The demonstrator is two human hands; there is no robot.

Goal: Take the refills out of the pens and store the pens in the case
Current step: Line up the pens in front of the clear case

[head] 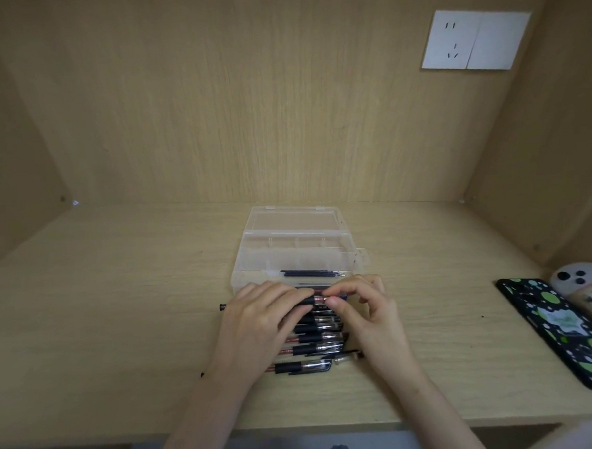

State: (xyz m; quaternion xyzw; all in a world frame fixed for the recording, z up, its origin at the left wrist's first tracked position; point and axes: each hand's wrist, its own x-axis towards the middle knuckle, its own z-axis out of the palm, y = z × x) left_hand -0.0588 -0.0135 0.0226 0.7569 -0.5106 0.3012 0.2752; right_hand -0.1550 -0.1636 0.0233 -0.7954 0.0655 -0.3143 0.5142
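At desk centre, left hand [263,317] grips the pen [320,299] by its black sleeve and right hand [369,306] pinches the clear barrel. Best to unscrew it level, over the pen pile [316,341]. Clear case [293,234] at 12 o'clock holds refills [312,274]. Wooden desk [121,319]; phone [564,330] at 3 o'clock, wall socket [473,40] at 1 o'clock.

pens [314,347]: black grips, clear barrels | refills [312,273]: dark | case [297,239]: clear | desk [120,302]: light woodgrain | phone [564,330]: black, green dots | socket [475,39]: white
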